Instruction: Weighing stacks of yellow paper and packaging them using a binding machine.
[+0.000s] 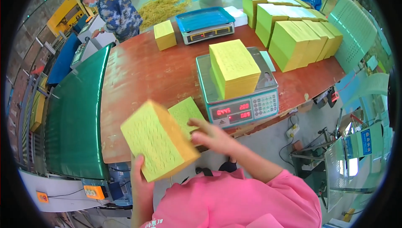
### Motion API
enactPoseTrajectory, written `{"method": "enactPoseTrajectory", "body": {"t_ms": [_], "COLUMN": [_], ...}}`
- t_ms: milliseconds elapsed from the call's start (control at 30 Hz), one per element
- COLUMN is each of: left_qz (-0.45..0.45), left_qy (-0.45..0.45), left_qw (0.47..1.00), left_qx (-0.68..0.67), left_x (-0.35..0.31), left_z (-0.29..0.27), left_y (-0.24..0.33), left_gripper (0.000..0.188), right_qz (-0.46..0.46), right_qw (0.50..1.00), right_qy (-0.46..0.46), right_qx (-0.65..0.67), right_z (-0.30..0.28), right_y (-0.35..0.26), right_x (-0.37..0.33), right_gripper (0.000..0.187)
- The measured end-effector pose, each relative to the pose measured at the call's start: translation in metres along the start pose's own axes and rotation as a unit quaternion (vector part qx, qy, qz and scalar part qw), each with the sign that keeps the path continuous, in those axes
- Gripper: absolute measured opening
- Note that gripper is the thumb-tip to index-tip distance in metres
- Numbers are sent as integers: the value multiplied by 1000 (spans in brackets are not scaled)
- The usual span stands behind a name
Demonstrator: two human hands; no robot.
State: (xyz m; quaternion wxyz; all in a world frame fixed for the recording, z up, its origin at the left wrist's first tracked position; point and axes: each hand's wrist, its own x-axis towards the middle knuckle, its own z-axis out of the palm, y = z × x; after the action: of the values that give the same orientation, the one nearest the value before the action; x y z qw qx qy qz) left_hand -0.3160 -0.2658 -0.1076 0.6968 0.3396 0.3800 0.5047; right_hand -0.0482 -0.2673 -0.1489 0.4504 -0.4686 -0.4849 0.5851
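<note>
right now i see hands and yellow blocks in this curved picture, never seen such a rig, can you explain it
No robot here: these are a person's bare hands. The single picture comes from a fisheye camera worn on the head, looking down, so straight edges bend. The left hand holds a yellow block. The right hand is open close by; whether it touches anything is unclear. On the red-brown table lie a thin yellow piece, a near scale carrying another block, a blue-topped scale and more blocks.

Left grip (141, 179) and right grip (212, 138) bare, I wear a pink short-sleeved shirt (238, 201) with small white print (155, 223), and dark shoes (228, 167).
</note>
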Motion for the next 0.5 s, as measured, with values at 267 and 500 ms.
{"method": "enactPoseTrajectory", "body": {"t_ms": [267,500], "left_qz": [22,-93], "left_qy": [-240,-188], "left_qw": [971,969], "left_qx": [10,133], "left_x": [136,209], "left_z": [220,281], "left_y": [24,8], "left_gripper": [53,62], "right_qz": [-67,-24], "right_qw": [985,985], "right_qy": [119,114], "right_qx": [110,129], "right_z": [-168,-252], "right_y": [-136,-126], "right_x": [16,59], "right_gripper": [56,35]}}
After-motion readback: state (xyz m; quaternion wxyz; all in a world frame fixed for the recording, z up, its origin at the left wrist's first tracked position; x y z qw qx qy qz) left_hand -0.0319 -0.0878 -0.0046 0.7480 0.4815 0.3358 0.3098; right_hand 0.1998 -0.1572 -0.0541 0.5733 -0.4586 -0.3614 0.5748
